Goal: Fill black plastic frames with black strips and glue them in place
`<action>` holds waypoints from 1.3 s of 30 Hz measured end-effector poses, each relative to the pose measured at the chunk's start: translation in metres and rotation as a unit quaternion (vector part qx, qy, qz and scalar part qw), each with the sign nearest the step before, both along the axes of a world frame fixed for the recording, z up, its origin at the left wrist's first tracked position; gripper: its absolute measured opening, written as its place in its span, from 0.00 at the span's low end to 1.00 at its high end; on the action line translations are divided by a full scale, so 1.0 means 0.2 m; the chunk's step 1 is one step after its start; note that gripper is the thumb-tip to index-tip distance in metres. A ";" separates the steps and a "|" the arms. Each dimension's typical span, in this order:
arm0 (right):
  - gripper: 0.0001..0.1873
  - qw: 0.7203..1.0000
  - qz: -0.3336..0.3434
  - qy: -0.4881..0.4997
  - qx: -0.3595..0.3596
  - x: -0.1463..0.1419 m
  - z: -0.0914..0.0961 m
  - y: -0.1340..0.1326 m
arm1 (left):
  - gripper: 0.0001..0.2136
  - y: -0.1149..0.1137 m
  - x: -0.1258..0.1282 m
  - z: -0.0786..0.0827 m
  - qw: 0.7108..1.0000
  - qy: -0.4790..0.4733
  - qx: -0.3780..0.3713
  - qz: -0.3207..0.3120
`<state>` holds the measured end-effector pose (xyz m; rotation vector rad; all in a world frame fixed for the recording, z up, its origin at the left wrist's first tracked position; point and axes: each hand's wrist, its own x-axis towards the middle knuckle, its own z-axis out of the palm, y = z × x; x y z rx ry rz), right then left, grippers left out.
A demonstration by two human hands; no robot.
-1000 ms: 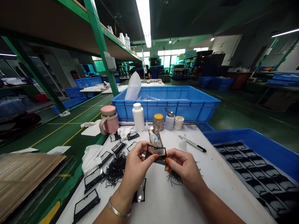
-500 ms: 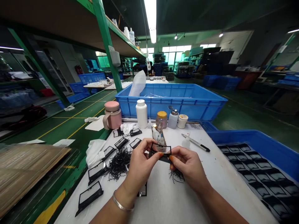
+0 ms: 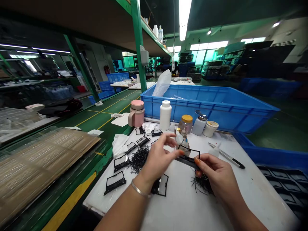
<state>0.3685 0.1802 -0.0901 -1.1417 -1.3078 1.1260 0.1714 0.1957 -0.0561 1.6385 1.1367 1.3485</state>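
My right hand (image 3: 214,170) pinches the right end of a small black plastic frame (image 3: 190,157) with a clear window, held above the white table. My left hand (image 3: 162,154) is open, its fingers spread; the thumb tip is at the frame's left side, and I cannot tell whether it touches. Under the right hand lies a small bunch of thin black strips (image 3: 201,183). A bigger pile of black strips (image 3: 139,158) lies left of my left hand. Another black frame (image 3: 163,185) lies below the left wrist, partly hidden.
Several similar frames (image 3: 115,182) lie along the table's left side by a white cloth (image 3: 119,144). Behind stand a pink mug (image 3: 137,115), a white bottle (image 3: 165,116), small jars and a large blue crate (image 3: 216,107). A pen-like tool (image 3: 228,156) lies right; another crate (image 3: 276,157) holds frames.
My left hand has let go of the black frame and opened, moving slightly left of it. The right hand still holds the frame. The whole view has turned to the left.
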 end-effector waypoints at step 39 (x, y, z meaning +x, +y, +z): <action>0.16 0.999 0.033 -0.005 -0.026 0.00 0.03 0.02 | 0.08 0.12 -0.25 -0.03 0.954 0.267 -0.066 0.123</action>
